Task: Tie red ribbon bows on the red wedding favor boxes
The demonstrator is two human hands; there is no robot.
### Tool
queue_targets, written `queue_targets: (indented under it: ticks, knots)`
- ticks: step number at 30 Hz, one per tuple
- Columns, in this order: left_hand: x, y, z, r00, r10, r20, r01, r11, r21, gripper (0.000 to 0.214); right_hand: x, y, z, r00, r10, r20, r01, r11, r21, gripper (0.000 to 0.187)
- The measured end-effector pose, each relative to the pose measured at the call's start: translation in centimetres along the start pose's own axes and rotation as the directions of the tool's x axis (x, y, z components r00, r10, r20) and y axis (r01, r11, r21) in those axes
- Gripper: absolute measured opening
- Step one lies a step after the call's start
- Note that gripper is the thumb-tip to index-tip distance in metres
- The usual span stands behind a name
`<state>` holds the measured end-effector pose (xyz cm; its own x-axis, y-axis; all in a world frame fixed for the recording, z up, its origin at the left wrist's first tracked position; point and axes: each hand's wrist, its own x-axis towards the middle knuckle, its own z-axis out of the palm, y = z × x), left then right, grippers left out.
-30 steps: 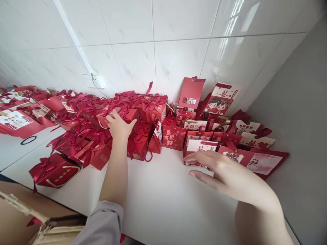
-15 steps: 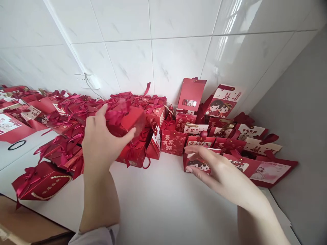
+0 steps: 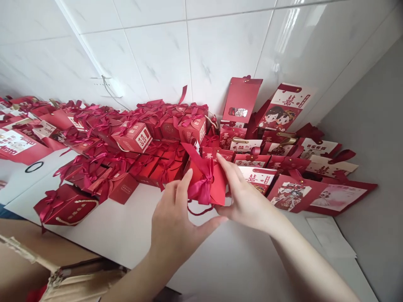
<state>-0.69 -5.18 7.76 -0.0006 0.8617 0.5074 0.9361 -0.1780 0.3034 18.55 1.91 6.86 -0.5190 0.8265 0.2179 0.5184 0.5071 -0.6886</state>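
Observation:
A red gift box [image 3: 217, 186] with a crimson ribbon bow and a dark red cord handle is between my two hands, above the front of the white table. My left hand [image 3: 176, 218] has its fingers on the box's left side and its thumb stretched below. From the right, my right hand [image 3: 245, 197] grips the box with its fingers along that side. Behind the box stand rows of similar red ribboned boxes [image 3: 170, 163]. Just beyond my right hand are upright red and white paper gift bags [image 3: 256, 178], several with printed couples.
More red boxes and bags [image 3: 19, 142] run leftward along the tiled wall [image 3: 157, 50]. A black ring [image 3: 34, 167] lies on the white table [image 3: 132, 230]. An open cardboard box [image 3: 82, 285] is at lower left. A grey panel [image 3: 371, 159] borders the right side.
My left hand has come right and down with a red box from over the pile. My right hand has moved left from the bags to that box. The view has shifted slightly.

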Motion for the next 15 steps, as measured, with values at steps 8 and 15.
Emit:
queue_targets:
  ticks: [8, 15]
  knots:
    - [-1.4, -3.9, 0.5, 0.908, -0.3, 0.291, 0.362, 0.913, -0.188, 0.035, 1.9, 3.7, 0.3, 0.86, -0.224, 0.459, 0.225, 0.973, 0.055, 0.1]
    - [-0.1, -5.2, 2.8, 0.919, -0.245, 0.309, 0.344, 0.88, -0.328, 0.023, 1.5, 3.4, 0.1, 0.986, -0.034, 0.164, 0.067, 0.977, -0.2, 0.047]
